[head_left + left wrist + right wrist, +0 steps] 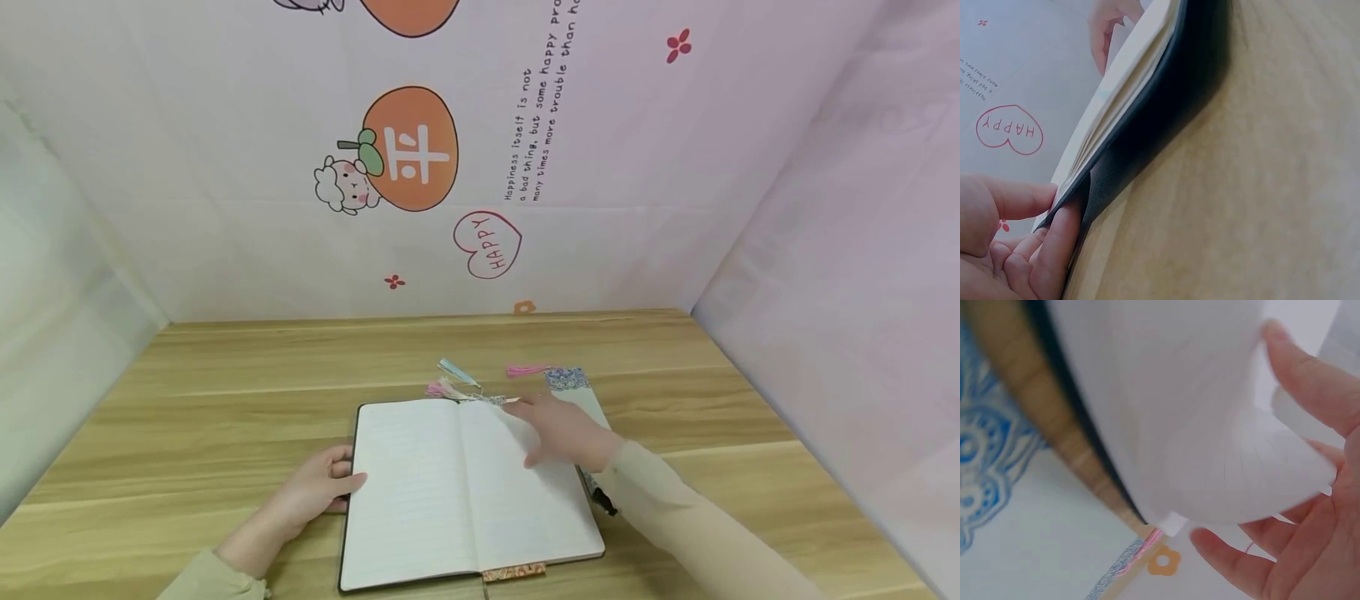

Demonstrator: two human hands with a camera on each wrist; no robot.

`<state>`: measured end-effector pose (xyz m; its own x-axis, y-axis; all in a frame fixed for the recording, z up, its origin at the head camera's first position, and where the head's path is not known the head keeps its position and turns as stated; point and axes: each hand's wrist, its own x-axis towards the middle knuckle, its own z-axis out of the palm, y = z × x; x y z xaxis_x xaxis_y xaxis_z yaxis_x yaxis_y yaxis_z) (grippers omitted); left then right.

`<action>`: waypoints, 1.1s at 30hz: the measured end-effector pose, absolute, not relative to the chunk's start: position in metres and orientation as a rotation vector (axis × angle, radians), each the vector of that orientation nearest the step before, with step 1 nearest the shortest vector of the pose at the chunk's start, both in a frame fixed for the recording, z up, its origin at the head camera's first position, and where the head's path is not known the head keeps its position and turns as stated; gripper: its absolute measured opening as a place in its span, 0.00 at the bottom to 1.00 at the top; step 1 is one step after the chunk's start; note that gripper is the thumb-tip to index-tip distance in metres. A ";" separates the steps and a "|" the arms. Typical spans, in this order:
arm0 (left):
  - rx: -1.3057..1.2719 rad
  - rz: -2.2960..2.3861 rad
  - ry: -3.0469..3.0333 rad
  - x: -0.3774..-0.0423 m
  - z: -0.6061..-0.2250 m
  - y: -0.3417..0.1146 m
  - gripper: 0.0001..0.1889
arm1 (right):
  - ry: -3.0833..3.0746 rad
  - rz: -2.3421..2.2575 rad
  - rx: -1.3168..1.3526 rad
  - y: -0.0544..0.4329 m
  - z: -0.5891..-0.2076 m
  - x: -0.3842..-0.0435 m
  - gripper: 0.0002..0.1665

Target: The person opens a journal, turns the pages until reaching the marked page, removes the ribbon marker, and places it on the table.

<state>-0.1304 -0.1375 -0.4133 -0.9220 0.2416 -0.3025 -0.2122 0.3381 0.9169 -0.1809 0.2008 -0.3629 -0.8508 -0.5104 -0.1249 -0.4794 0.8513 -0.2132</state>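
A notebook (412,492) with a black cover lies spread on the wooden table, its lined pages facing up. My left hand (313,490) grips its left edge. In the left wrist view the left thumb (1025,201) presses the page edges from above while fingers curl under the black cover (1147,140). Over the upper part of the right-hand page is my right hand (564,429), thumb and fingers apart. In the right wrist view a white page (1210,437) bows up, its corner at the spread fingers (1235,556) and the thumb on the other side.
Tassels (455,387) stick out past the notebook's top edge. A white bookmark with a blue pattern (568,379) and a pink tassel (527,371) lies partly beneath its right side. An orange patterned strip (513,572) shows below its bottom edge. Printed cloth walls (247,167) surround the table.
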 end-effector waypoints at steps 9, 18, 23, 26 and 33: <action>0.029 1.604 2.225 -0.132 -0.414 -0.138 0.29 | 2.794 -0.378 -0.947 0.212 -0.353 -0.165 0.39; 0.002 1.599 2.246 -0.132 -0.413 -0.137 0.28 | 2.713 -0.632 -0.971 0.218 -0.345 -0.154 0.28; 0.010 1.601 2.248 -0.132 -0.413 -0.137 0.28 | 2.620 -0.843 -0.967 0.221 -0.339 -0.150 0.26; 0.014 1.601 2.241 -0.131 -0.413 -0.137 0.29 | 2.550 -0.984 -0.919 0.221 -0.337 -0.148 0.24; 0.033 1.608 2.218 -0.130 -0.415 -0.139 0.31 | 2.346 -1.314 -0.602 0.213 -0.333 -0.144 0.30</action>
<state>-0.1305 -0.1388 -0.4149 -0.9201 0.2483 -0.3031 -0.2107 0.3386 0.9170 -0.1438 0.2133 -0.3332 -0.8346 -0.5378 -0.1195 -0.1790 0.4699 -0.8644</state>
